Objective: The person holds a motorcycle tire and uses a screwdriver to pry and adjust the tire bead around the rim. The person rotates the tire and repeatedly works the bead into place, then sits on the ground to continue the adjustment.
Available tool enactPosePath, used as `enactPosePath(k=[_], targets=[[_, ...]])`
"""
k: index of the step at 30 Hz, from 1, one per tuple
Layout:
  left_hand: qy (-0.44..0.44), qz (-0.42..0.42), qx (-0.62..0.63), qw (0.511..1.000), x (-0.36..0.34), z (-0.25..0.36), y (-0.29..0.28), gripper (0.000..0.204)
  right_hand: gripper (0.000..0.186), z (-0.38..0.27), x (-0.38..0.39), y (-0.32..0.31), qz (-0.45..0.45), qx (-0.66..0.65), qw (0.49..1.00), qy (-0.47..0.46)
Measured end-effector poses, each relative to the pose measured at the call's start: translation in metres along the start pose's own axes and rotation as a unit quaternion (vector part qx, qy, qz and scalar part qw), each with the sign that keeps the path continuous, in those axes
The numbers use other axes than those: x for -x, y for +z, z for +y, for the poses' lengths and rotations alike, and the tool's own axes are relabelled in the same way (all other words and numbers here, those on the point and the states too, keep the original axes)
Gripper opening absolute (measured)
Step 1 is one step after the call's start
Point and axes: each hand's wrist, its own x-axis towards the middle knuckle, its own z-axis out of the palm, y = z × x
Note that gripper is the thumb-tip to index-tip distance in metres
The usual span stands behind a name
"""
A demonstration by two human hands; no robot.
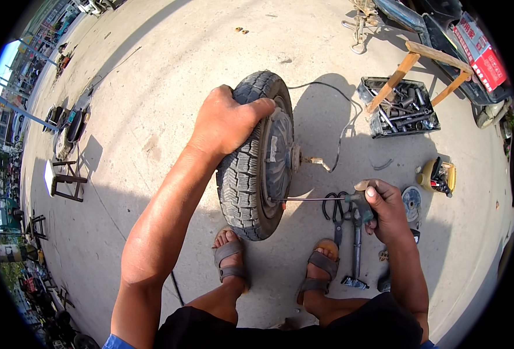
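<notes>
My left hand grips the top of a black treaded tyre on a hub-motor wheel, held upright above my feet, with an axle and a dark cable out of its side. My right hand is closed on the green-black handle of a tool; its long thin shaft reaches to the lower rim of the wheel. On the ground beside and below that hand lie black scissors, a hammer-like metal tool and a round metal disc.
A crate of sockets and tools, a wooden frame, a yellow container and a vehicle with a red-and-white box stand at the right. A stool, parked vehicles and poles line the left.
</notes>
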Motion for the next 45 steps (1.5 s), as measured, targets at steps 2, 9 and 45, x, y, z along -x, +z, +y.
enactPosePath(k=[2,9,45], targets=[[0.002,0.001,-0.001,1.0,0.0,0.0,-0.001,0.076,0.066,0.0,0.001,-0.003,-0.038,-0.072,0.997,-0.018],[-0.002,0.001,0.008,1.0,0.0,-0.001,-0.002,0.076,0.041,0.002,-0.001,-0.011,-0.058,0.118,0.99,-0.051],[-0.005,-0.003,0.005,1.0,-0.001,0.001,-0.002,0.077,0.035,0.003,-0.004,-0.016,-0.019,0.261,0.94,-0.217]])
